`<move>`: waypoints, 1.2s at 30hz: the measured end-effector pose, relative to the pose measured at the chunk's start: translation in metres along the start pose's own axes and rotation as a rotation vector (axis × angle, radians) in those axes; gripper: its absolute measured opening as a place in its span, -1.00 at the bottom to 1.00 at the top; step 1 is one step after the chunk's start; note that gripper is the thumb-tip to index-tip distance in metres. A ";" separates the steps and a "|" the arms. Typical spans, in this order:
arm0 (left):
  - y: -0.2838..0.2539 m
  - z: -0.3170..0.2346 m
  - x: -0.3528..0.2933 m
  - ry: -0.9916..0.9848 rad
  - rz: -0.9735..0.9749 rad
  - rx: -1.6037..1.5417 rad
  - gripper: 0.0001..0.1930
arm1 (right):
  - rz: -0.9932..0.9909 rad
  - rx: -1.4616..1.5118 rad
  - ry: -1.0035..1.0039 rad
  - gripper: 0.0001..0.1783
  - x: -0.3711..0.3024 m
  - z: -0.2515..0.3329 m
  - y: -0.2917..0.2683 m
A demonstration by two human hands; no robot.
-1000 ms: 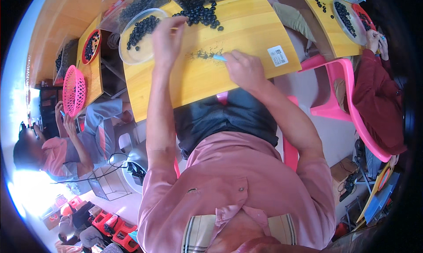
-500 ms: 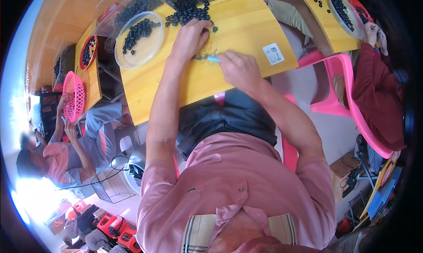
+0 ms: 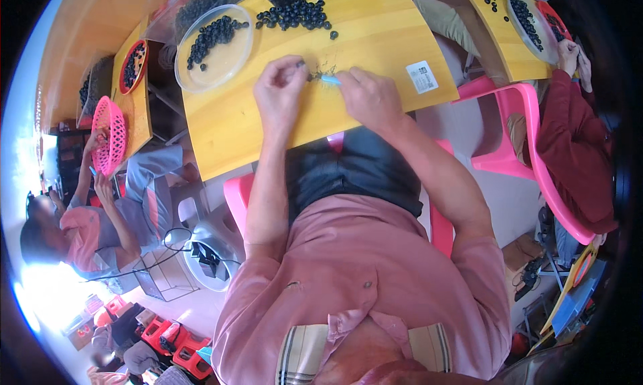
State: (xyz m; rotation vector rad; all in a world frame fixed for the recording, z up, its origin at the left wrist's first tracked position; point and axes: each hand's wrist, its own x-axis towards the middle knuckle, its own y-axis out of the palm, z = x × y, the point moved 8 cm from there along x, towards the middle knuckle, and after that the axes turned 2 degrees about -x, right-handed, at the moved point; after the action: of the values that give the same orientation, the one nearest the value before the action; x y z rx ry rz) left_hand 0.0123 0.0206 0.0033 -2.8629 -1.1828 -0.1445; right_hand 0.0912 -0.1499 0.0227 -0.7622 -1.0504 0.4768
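Observation:
My left hand point(image 3: 278, 93) is closed in a pinch above the yellow table point(image 3: 234, 140), with a small black round piece point(image 3: 301, 64) at its fingertips. Wrapped in the fingers of my right hand point(image 3: 372, 98) is a slim tool with a light blue end point(image 3: 330, 79); its kind cannot be made out. That end points left, close to my left fingertips. Dark crumbs point(image 3: 328, 69) lie on the wood around it. Beyond my hands spreads a pile of black round pieces point(image 3: 295, 14), with a single piece point(image 3: 333, 34) apart at its right.
A round clear tray point(image 3: 228, 70) with black pieces stands at the far left of the table. At its right lies a white printed label point(image 3: 422, 77). People work at neighbouring tables on both sides, one beside a pink basket point(image 3: 109, 136), another near a pink chair point(image 3: 529, 127).
My left hand has drawn back from the pile toward me, bringing a black round piece up to the blue-ended tool. My right hand has shifted slightly.

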 end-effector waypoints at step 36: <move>0.015 -0.016 -0.037 0.331 -0.051 0.420 -0.72 | -0.020 0.030 -0.071 -0.91 0.002 0.012 -0.008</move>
State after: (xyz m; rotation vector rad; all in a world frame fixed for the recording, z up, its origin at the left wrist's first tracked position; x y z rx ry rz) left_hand -0.0038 -0.0170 0.0157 -2.3374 -1.0688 -0.3159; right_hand 0.0816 -0.1503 0.0334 -0.7120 -1.1140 0.5043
